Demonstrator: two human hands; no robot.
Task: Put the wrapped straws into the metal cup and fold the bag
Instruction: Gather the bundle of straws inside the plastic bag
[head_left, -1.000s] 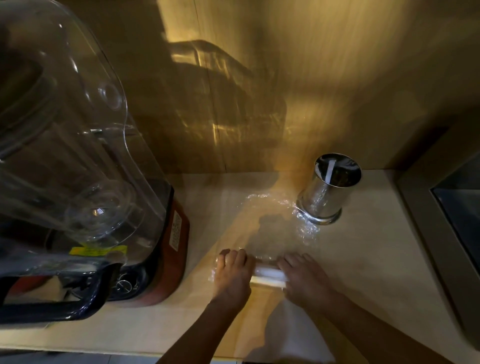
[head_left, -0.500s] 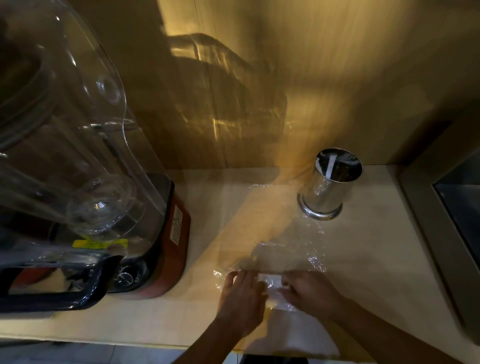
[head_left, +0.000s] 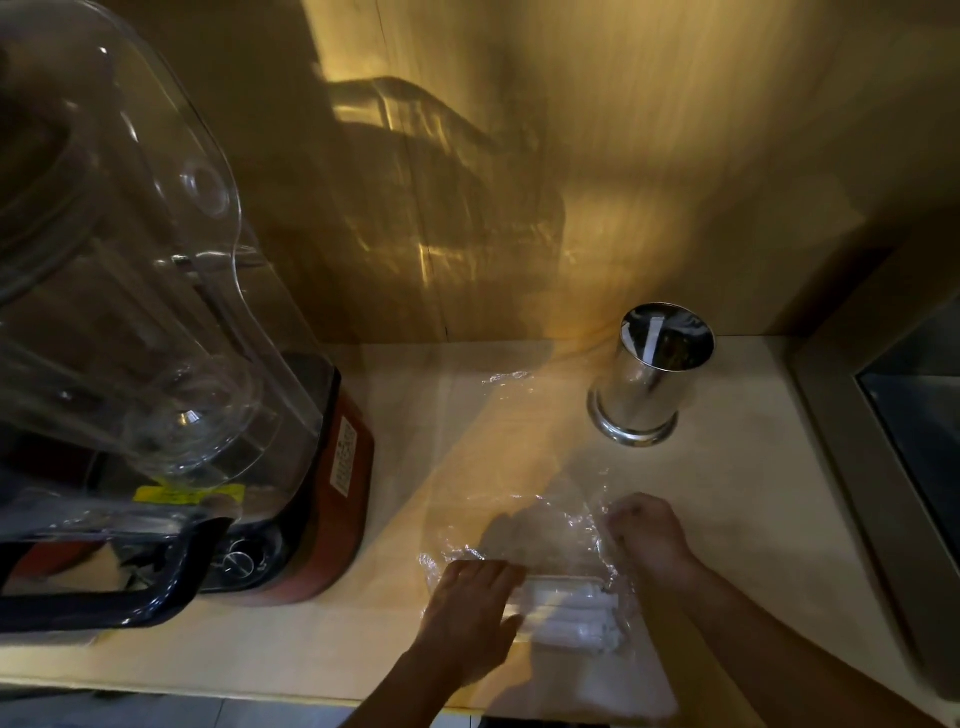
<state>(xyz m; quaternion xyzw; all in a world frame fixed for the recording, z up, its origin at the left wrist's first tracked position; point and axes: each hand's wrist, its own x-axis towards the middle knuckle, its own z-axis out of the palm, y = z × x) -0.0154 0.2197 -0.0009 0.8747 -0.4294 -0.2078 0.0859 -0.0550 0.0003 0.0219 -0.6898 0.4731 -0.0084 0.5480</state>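
Note:
A clear plastic bag (head_left: 540, 499) lies flat on the pale counter, stretching from the front edge toward the metal cup (head_left: 649, 379). A bundle of white wrapped straws (head_left: 571, 616) lies inside the bag's near end. My left hand (head_left: 470, 613) rests palm down on the bag, covering the left end of the straws. My right hand (head_left: 649, 535) is closed on the bag's plastic, just right of and beyond the bundle. The shiny cup stands upright at the back right with one white straw (head_left: 649, 340) leaning inside it.
A large blender (head_left: 171, 415) with a clear cover and red base fills the left side. A wooden wall (head_left: 519, 182) backs the counter. A steel sink rim (head_left: 852, 457) runs along the right. The counter's front edge (head_left: 260, 691) is close below my hands.
Both hands pulled the bag and straws back toward the front edge. My right hand then moved off the straws to the bag's right side, leaving the bundle uncovered.

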